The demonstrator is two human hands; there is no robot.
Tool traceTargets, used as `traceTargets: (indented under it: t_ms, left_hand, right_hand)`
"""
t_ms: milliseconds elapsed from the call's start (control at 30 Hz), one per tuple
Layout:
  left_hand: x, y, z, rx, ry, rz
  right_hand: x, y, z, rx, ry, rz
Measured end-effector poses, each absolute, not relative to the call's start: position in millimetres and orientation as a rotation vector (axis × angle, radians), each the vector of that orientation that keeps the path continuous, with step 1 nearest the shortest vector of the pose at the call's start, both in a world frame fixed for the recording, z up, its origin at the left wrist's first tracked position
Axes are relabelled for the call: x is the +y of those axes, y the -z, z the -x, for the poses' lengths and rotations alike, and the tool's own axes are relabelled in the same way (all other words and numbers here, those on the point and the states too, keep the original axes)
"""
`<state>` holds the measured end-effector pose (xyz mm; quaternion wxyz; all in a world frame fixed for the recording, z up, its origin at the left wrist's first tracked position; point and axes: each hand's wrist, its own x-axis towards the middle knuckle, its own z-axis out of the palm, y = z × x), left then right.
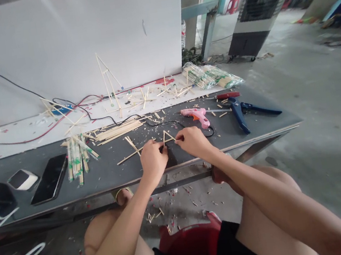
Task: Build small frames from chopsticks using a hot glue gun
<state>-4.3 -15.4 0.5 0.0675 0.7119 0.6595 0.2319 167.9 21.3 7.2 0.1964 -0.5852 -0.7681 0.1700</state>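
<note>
My left hand [153, 159] and my right hand [192, 140] meet over the near edge of a dark grey table [106, 174]. Both pinch a small frame of thin wooden sticks [167, 137], shaped like a triangle. The left fingers are curled on its left end, the right fingers grip its right end. A pink glue gun [197, 115] lies just beyond my right hand, its black cord running across the table. Loose sticks [119, 130] lie in a pile behind my left hand.
Blue-handled cutters [242, 112] and a red-handled tool [227, 95] lie at the right. A black phone [50, 178], a white box [22, 179] and wrapped chopsticks [77, 156] sit at the left. A stick tower [108, 81] stands before a white board. Bagged sticks [212, 76] lie far right.
</note>
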Motion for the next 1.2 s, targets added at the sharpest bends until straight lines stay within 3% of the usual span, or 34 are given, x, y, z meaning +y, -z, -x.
traceTargets:
  t_ms: [233,633,1200]
  left_hand:
    - [-13.8,-3.7,5.6,1.964,-0.812,-2.004]
    - [-21.8,-14.4,7.2,1.833,-1.569,-2.391]
    - [-22.4,-16.6,10.6,1.714,-1.531,-2.528]
  right_hand:
    - [16.5,-11.9,-160.2,-2.117,-0.415,1.672]
    - [-8.3,-20.1,-150.9,-1.866,-0.336,1.373]
    - [-22.7,-23.3,-145.1,-1.853,-0.359,1.283]
